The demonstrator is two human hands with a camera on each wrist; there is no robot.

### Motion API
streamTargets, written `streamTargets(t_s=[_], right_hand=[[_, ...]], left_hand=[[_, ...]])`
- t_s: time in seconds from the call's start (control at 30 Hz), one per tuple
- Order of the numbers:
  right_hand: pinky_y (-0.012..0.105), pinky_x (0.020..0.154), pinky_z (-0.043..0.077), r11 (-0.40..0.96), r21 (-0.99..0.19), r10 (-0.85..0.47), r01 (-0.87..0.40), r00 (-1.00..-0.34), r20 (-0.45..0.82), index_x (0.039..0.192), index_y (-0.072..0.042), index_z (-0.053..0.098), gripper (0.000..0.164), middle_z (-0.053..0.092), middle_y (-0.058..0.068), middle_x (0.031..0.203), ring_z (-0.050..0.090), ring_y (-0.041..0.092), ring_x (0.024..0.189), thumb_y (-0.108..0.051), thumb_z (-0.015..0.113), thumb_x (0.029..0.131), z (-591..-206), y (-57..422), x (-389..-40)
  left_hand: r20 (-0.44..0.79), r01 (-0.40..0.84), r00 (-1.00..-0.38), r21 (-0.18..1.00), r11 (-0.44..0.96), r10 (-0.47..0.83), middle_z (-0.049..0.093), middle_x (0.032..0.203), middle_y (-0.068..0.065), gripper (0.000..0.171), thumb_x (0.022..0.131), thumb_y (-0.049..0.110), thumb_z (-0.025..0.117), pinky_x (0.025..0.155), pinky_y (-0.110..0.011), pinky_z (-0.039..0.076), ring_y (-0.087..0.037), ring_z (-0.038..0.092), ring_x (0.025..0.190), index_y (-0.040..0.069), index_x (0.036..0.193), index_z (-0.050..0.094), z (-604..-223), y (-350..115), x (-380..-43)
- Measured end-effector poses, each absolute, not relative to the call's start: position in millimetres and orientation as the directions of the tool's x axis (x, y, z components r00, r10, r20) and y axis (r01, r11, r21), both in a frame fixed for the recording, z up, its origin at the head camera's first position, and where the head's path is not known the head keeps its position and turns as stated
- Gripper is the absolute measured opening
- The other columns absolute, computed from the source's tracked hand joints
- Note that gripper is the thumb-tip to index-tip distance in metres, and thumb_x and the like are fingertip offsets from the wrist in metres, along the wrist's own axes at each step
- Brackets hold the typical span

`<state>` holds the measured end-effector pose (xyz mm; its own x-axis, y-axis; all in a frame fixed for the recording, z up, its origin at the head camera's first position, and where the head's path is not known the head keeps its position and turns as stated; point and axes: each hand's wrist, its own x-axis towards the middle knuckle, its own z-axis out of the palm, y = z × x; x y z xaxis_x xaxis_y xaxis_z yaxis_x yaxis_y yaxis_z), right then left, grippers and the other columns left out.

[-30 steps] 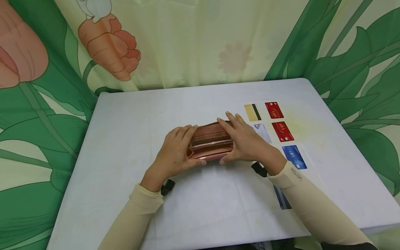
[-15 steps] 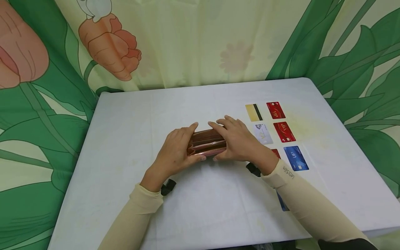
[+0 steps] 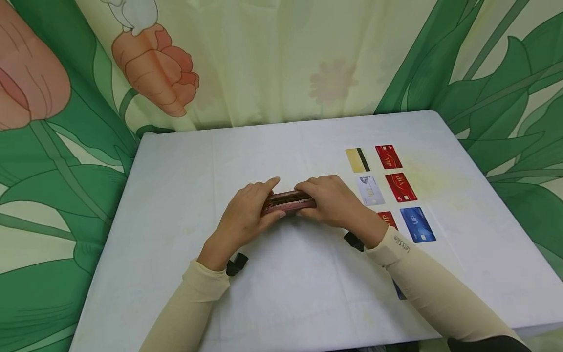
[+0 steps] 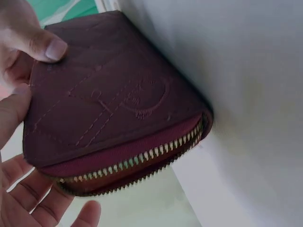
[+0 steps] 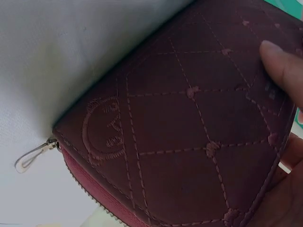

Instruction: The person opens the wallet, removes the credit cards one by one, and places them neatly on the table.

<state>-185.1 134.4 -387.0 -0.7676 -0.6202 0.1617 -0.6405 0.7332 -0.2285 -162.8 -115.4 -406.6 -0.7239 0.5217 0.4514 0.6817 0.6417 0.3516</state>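
Between the two hands a dark red quilted zip-around wallet (image 3: 288, 201) stands on edge on the table, its opening facing up and only a narrow gap left along the top. My left hand (image 3: 243, 214) grips its left end, thumb on the near cover and fingers behind. At the other end my right hand (image 3: 335, 203) holds it the same way. In the left wrist view the zipper teeth (image 4: 128, 163) run apart along the wallet's end. A metal zip pull (image 5: 35, 156) hangs at the lower corner in the right wrist view, beside stitched decoration on the cover.
Several cards lie in two columns to the right: a gold card (image 3: 357, 160), a white card (image 3: 370, 190), red cards (image 3: 400, 187) and a blue card (image 3: 417, 225). The right forearm covers most of another blue card (image 3: 399, 291). A printed curtain (image 3: 272, 63) hangs behind the white-covered table (image 3: 176, 171).
The wallet was spread wide with its inner pockets showing; both hands have pressed its covers nearly together. My right hand has shifted a little left, baring more of the white and red cards.
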Motion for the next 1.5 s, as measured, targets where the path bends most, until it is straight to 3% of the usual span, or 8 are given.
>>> streamTargets(t_s=[0.17,0.37,0.57,0.77,0.97,1.2,1.37,1.5], right_hand=[[0.044,0.074,0.055,0.709,-0.264,-0.623,-0.654,-0.756,0.201,0.111,-0.011,0.075,0.031,0.076,0.002,0.098,0.068,0.020,0.083,-0.024,0.088,0.086,-390,132,-186],[0.043,0.077,0.056,0.721,-0.289,-0.597,-0.630,-0.776,0.203,0.107,-0.012,0.076,0.021,0.077,0.000,0.098,0.070,0.017,0.083,-0.021,0.084,0.090,-393,131,-189],[0.043,0.076,0.056,0.704,-0.301,-0.595,-0.643,-0.765,0.245,0.105,-0.011,0.076,0.020,0.078,0.000,0.097,0.071,0.019,0.083,-0.020,0.084,0.089,-395,133,-190],[0.043,0.076,0.056,0.679,-0.314,-0.598,-0.664,-0.748,0.288,0.104,-0.011,0.075,0.019,0.078,0.000,0.096,0.071,0.019,0.083,-0.019,0.084,0.089,-394,136,-188],[0.042,0.076,0.057,0.672,-0.327,-0.588,-0.665,-0.747,0.309,0.105,-0.010,0.075,0.019,0.078,0.001,0.097,0.071,0.018,0.084,-0.017,0.084,0.090,-393,137,-188],[0.040,0.075,0.057,0.666,-0.348,-0.586,-0.660,-0.751,0.304,0.104,-0.010,0.075,0.018,0.078,0.000,0.095,0.069,0.017,0.082,-0.016,0.083,0.090,-393,138,-188],[0.039,0.074,0.057,0.665,-0.343,-0.594,-0.663,-0.749,0.295,0.104,-0.010,0.075,0.018,0.077,-0.001,0.095,0.069,0.016,0.081,-0.017,0.084,0.090,-394,137,-189],[0.038,0.073,0.056,0.674,-0.335,-0.596,-0.658,-0.753,0.279,0.104,-0.011,0.076,0.018,0.078,-0.001,0.095,0.069,0.016,0.081,-0.018,0.084,0.090,-394,135,-189]], left_hand=[[0.370,0.621,-0.783,0.406,0.671,0.501,0.068,0.103,-0.005,0.064,0.091,0.022,0.084,0.076,-0.037,0.052,-0.023,0.061,0.090,0.005,0.145,0.055,-404,-123,-161],[0.085,0.424,-0.886,0.544,0.724,0.456,0.069,0.115,-0.005,0.076,0.091,0.022,0.084,0.083,-0.039,0.054,-0.021,0.064,0.096,0.011,0.155,0.044,-408,-136,-163],[-0.089,0.300,-0.887,0.636,0.711,0.453,0.070,0.120,-0.007,0.078,0.090,0.013,0.083,0.090,-0.043,0.056,-0.024,0.068,0.104,0.010,0.156,0.041,-419,-145,-167],[-0.078,0.303,-0.877,0.676,0.671,0.475,0.071,0.112,-0.006,0.060,0.091,0.001,0.075,0.086,-0.038,0.054,-0.020,0.067,0.097,0.011,0.145,0.052,-428,-149,-170],[-0.058,0.328,-0.865,0.687,0.648,0.499,0.070,0.109,-0.008,0.047,0.097,0.001,0.065,0.080,-0.035,0.049,-0.019,0.057,0.087,0.005,0.142,0.053,-432,-152,-170],[-0.071,0.310,-0.869,0.693,0.651,0.489,0.069,0.112,-0.005,0.042,0.097,0.005,0.069,0.086,-0.038,0.052,-0.020,0.061,0.096,0.006,0.138,0.059,-431,-151,-169],[0.027,0.361,-0.880,0.688,0.630,0.474,0.066,0.120,-0.002,0.040,0.096,0.022,0.077,0.090,-0.040,0.053,-0.020,0.062,0.105,0.014,0.133,0.062,-429,-147,-170],[0.157,0.434,-0.873,0.685,0.586,0.462,0.070,0.114,0.002,0.037,0.095,0.028,0.079,0.084,-0.038,0.054,-0.016,0.064,0.098,0.016,0.128,0.066,-426,-143,-171]])
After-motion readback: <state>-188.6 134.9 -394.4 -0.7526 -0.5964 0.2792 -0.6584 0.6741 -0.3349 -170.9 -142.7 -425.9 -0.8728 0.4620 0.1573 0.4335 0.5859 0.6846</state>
